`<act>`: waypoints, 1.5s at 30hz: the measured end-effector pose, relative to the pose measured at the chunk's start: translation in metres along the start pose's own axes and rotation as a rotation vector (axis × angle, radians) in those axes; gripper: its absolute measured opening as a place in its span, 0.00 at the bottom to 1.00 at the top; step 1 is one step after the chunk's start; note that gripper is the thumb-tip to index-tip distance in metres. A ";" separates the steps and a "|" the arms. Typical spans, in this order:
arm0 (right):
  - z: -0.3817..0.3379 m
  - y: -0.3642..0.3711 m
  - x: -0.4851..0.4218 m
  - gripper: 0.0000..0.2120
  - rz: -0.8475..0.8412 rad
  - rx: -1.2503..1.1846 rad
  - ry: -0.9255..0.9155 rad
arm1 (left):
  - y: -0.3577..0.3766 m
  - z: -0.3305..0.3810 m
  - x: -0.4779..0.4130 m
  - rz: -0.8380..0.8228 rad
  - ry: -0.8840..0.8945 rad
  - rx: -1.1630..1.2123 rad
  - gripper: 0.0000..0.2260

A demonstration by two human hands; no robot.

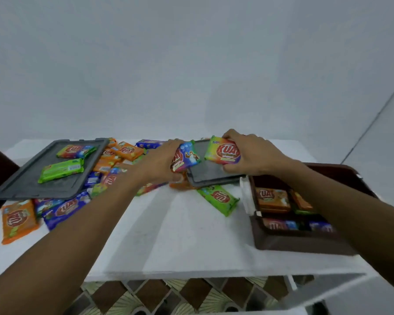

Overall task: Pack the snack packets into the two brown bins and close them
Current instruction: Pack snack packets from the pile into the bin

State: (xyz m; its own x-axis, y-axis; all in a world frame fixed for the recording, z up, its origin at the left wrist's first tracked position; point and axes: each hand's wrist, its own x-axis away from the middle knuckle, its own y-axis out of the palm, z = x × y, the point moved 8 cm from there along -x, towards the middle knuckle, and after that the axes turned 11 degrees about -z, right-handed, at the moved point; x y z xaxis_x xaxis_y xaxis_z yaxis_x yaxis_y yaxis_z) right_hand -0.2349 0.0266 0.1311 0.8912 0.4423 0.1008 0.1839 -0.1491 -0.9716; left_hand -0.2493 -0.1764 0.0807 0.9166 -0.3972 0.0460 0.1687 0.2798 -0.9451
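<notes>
Just left of the part-filled brown plastic bin (300, 244), the left hand (162, 160) grips a red-and-blue snack packet (185, 156) and the right hand (253, 155) a yellow-green snack packet (223, 151), both over a flat grey lid (212, 172). Farther left, loose packets (18, 220) crowd the white table (180, 235) round a second grey lid (32, 185).

White table (191, 235), pale wall (191, 64) (patterned floor tiles (168, 296) below)

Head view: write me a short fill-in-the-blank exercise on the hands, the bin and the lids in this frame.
The left hand and the right hand each grip one snack ____.
The brown bin at the right, partly filled, stands ____.
____ packets lie on the grey lid at the left.
Missing: packet; open; two.
</notes>
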 end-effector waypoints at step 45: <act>0.230 0.064 0.102 0.28 -0.233 0.521 0.076 | 0.130 0.247 -0.101 -0.269 0.194 -0.707 0.32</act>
State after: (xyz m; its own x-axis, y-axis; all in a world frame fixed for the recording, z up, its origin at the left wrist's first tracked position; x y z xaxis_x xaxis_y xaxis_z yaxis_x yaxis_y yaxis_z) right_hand -0.2273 0.2659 0.0303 0.8824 0.3438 0.3211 0.1671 0.4089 -0.8971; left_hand -0.2306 0.1157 0.0327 0.7860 -0.5365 0.3071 0.0454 -0.4453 -0.8942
